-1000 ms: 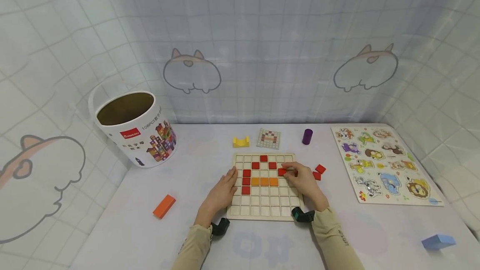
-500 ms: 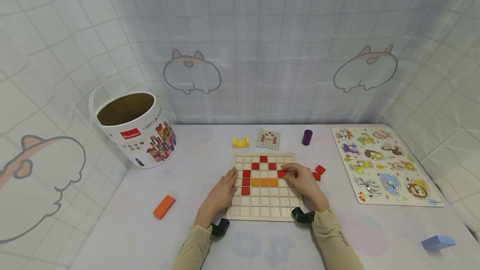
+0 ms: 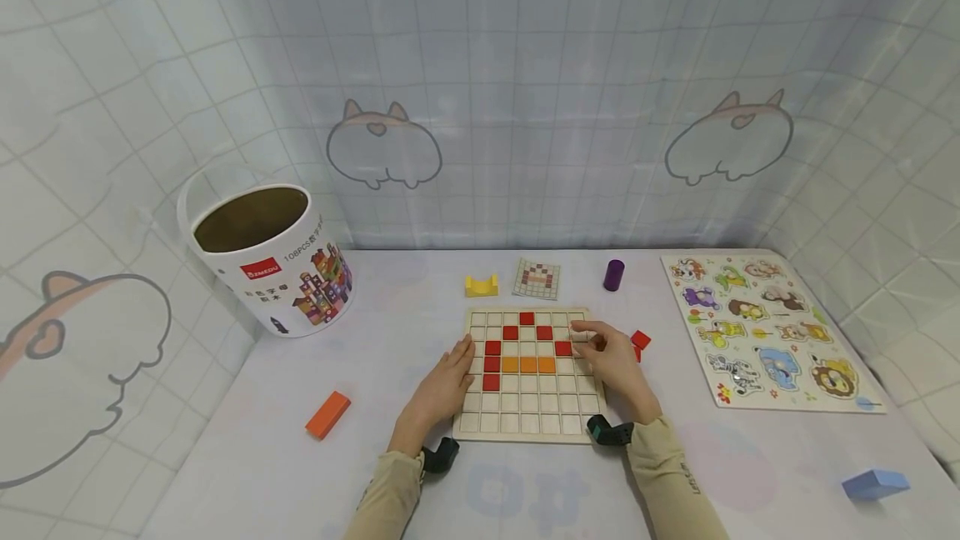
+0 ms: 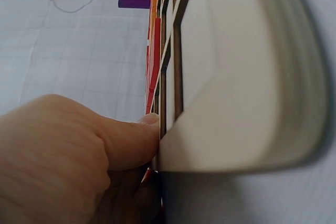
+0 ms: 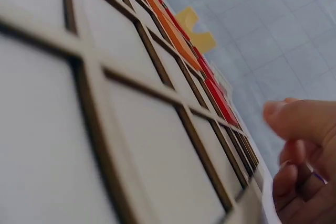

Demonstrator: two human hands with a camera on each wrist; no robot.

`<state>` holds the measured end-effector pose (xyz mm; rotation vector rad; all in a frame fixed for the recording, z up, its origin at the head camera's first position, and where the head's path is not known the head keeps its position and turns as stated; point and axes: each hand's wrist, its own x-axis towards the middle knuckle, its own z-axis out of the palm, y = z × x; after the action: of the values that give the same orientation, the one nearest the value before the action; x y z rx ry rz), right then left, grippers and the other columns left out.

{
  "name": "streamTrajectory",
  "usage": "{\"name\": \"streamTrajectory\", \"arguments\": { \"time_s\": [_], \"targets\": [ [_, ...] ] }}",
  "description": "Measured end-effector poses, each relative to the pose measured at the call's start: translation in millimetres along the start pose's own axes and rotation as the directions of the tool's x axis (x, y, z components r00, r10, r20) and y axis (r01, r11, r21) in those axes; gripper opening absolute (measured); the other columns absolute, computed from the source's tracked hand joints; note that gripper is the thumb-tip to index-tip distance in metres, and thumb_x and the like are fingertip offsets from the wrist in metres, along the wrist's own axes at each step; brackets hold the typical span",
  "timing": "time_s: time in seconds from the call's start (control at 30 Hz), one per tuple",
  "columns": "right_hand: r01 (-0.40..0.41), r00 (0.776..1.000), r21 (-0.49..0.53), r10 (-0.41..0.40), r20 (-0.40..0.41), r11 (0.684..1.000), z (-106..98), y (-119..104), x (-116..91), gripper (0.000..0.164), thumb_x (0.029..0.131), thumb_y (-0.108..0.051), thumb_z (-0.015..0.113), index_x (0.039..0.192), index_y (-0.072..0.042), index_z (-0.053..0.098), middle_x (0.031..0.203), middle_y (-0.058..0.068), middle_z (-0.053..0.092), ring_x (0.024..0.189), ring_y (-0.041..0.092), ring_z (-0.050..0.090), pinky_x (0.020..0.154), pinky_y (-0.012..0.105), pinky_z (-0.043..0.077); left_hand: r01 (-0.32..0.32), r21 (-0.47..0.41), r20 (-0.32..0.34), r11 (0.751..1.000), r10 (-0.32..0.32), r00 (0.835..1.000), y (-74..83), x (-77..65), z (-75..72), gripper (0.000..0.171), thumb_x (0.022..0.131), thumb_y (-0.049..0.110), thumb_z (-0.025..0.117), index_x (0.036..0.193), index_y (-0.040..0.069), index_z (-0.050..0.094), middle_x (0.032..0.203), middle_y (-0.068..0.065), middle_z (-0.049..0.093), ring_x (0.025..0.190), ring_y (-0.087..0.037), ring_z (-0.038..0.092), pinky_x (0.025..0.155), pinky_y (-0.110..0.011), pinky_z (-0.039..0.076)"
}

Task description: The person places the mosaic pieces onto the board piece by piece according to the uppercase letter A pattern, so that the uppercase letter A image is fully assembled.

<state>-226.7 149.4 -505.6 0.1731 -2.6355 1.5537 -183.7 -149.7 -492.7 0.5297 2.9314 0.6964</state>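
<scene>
A wooden grid board [image 3: 528, 402] lies on the table with several red tiles [image 3: 492, 365] forming a peak and a left column, and a row of three orange tiles [image 3: 528, 365] between. My left hand [image 3: 441, 382] rests along the board's left edge, fingers extended; the left wrist view shows its thumb [image 4: 136, 139] at the rim. Over the right side of the board, my right hand [image 3: 611, 361] holds nothing, fingers loosely bent and apart from thumb, just right of a red tile [image 3: 563, 348] seated in a cell. Loose red tiles [image 3: 641, 339] lie beyond that hand, partly hidden.
Behind the board are a yellow arch block [image 3: 482, 286], a pattern card [image 3: 536, 280] and a purple cylinder [image 3: 613, 275]. An animal puzzle [image 3: 712, 357] lies right, a blue block [image 3: 875, 484] nearer. Left stand a white bucket [image 3: 300, 290] and an orange block [image 3: 327, 415].
My right hand has let go of the red tile, which stays in its cell, and has moved slightly right. The left hand keeps its place at the board's edge.
</scene>
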Motion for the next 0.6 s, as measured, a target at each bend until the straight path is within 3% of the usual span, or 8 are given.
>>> {"name": "streamTrajectory", "arguments": {
  "time_s": [0.2,0.4,0.47,0.6],
  "targets": [
    [-0.015,0.991,0.048,0.021,-0.132,0.999,-20,5,0,0.032,0.088,-0.007,0.068,0.120,-0.009,0.068,0.074,0.006,0.058,0.063,0.007,0.047,0.049,0.018,0.039,0.002,0.002,0.009,1.000,-0.002,1.000,-0.9,-1.0,0.1,0.052,0.101,0.010,0.046,0.147,-0.008,0.032,0.158,-0.020,0.026,0.146,-0.036,0.027,0.120,-0.052,0.025],
    [-0.118,0.968,0.048,0.125,-0.218,0.992,-44,22,-2,0.033,0.091,-0.010,0.067,0.123,-0.011,0.066,0.072,0.000,0.058,0.061,0.004,0.048,0.047,0.018,0.041,0.007,0.007,0.017,1.000,-0.008,1.000,-0.4,0.5,-1.1,0.053,0.101,0.011,0.046,0.148,-0.007,0.031,0.159,-0.020,0.025,0.146,-0.036,0.027,0.120,-0.052,0.025],
    [-0.148,0.960,0.049,0.155,-0.232,0.988,-51,27,-3,0.033,0.091,-0.012,0.067,0.124,-0.012,0.066,0.077,0.003,0.064,0.063,0.003,0.049,0.048,0.018,0.043,0.009,0.008,0.016,1.000,-0.009,1.000,0.0,0.5,-1.6,0.053,0.101,0.011,0.047,0.148,-0.007,0.031,0.159,-0.020,0.025,0.146,-0.036,0.027,0.120,-0.052,0.025],
    [-0.230,0.949,0.059,0.237,-0.209,0.971,-62,34,-6,0.035,0.093,-0.017,0.064,0.128,-0.013,0.063,0.104,0.013,0.071,0.071,0.002,0.053,0.056,0.016,0.046,0.017,0.003,0.016,1.000,-0.018,1.000,0.3,-0.2,-1.5,0.053,0.101,0.012,0.047,0.148,-0.006,0.031,0.159,-0.019,0.025,0.147,-0.035,0.026,0.121,-0.051,0.024]
  ]
}}
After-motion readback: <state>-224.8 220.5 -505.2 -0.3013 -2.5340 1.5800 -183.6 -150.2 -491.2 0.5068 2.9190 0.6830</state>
